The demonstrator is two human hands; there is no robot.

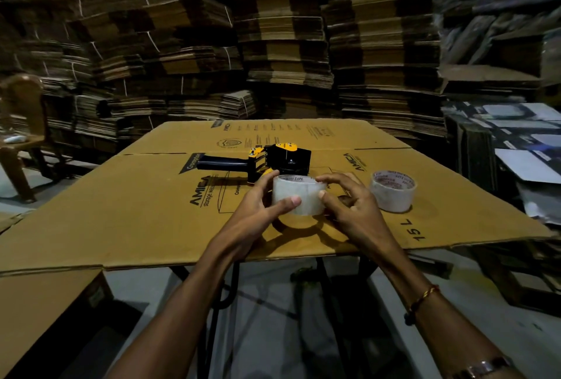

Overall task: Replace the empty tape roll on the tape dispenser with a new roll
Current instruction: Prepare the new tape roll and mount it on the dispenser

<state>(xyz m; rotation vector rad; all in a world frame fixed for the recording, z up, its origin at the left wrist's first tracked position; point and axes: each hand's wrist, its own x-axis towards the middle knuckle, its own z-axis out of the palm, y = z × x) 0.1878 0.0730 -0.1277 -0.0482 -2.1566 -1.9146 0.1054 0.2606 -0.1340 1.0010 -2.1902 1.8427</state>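
On cardboard (145, 211): two rolls (299, 194), one dispenser (273, 160).

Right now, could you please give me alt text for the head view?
Both hands, left hand and right hand, hold a clear tape roll above flattened cardboard; a tape dispenser lies behind, another roll at right.

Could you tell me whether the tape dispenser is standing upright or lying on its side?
On its side: the tape dispenser lies flat on the cardboard sheet.
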